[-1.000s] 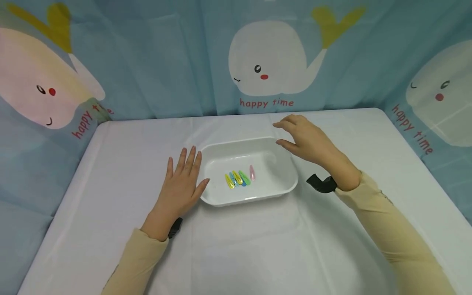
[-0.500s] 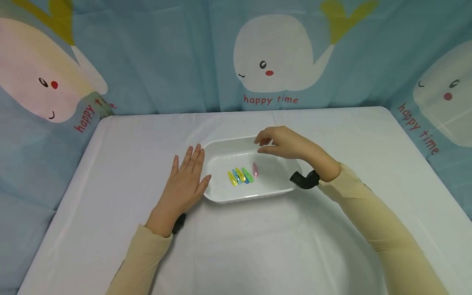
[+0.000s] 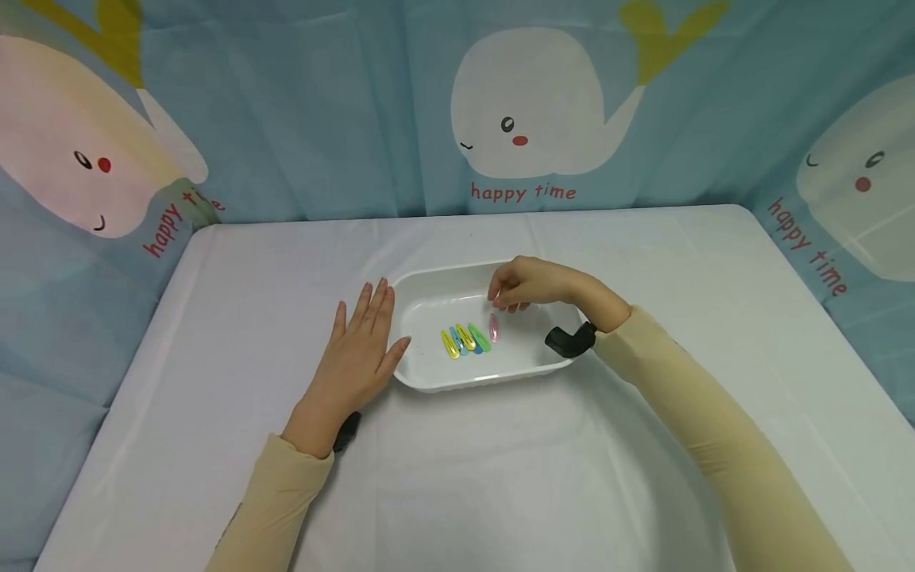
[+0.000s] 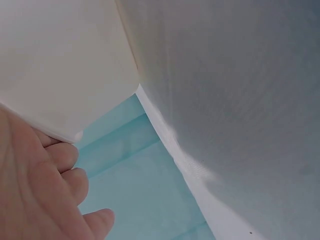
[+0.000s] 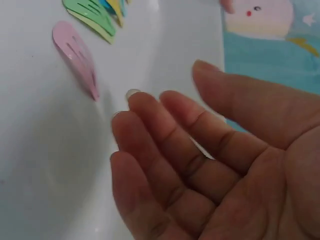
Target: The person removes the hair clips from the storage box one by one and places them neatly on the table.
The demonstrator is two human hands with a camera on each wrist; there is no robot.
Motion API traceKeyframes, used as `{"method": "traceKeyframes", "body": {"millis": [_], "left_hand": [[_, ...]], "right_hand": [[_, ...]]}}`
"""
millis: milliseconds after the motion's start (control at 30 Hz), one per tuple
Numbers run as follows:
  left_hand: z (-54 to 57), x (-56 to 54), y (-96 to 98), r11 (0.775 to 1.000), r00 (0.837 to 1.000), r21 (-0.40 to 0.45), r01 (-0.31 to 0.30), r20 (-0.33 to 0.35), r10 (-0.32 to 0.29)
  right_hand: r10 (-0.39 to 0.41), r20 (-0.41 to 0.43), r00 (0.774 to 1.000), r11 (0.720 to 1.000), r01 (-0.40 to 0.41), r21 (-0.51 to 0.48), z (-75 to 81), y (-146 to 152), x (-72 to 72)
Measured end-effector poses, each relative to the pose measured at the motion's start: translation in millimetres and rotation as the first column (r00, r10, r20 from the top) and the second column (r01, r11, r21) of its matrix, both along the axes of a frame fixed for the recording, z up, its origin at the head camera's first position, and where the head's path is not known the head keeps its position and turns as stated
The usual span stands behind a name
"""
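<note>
A white rectangular tray (image 3: 429,373) sits on the table with several snap hair clips in it. A pink hair clip (image 3: 494,328) lies a little apart, right of a row with a green hair clip (image 3: 481,338), a yellow hair clip (image 3: 449,345) and blue ones. My left hand (image 3: 349,357) lies with straight, spread fingers against the tray's left end. Over the tray, my right hand (image 3: 532,281) reaches in, its bent fingers just behind the pink clip. In the right wrist view, thumb and fingers stand apart with nothing between them, near the pink clip (image 5: 76,59).
A white cloth covers the table (image 3: 457,477). Behind it and at both sides hangs a blue curtain (image 3: 343,119) with printed whales. A black wrist-camera mount (image 3: 570,342) under my right wrist overlaps the tray's right end in the head view.
My right hand has moved left and down from the tray's back right corner to just behind the pink clip, its fingers bending more. The left hand stays against the tray.
</note>
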State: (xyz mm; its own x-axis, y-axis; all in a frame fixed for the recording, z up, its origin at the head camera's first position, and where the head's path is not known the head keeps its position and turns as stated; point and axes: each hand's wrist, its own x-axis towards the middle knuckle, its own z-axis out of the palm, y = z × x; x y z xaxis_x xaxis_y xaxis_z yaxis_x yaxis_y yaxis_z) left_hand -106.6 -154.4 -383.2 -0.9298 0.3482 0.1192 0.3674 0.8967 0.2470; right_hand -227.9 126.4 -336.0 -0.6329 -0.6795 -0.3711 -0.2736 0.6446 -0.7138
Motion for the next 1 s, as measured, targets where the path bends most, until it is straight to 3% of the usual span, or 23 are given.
{"method": "traceKeyframes", "body": {"millis": [600,800,1000], "left_hand": [[2.6,1.3,2.0,1.0,1.0,0.007,-0.003,0.019,0.002],[0.8,1.7,-0.1,1.0,1.0,0.004,-0.009,0.021,0.008],[-0.4,0.8,-0.5,1.0,1.0,0.004,-0.005,0.019,0.005]], "right_hand": [[-0.063,0.056,0.996,0.983,0.052,0.176,-22.8,-9.5,-1.6],[-0.094,0.02,0.995,0.967,0.087,0.239,-27.0,-16.1,-2.7],[-0.12,0.034,0.992,0.966,0.108,0.235,-29.0,-21.2,-2.3]]}}
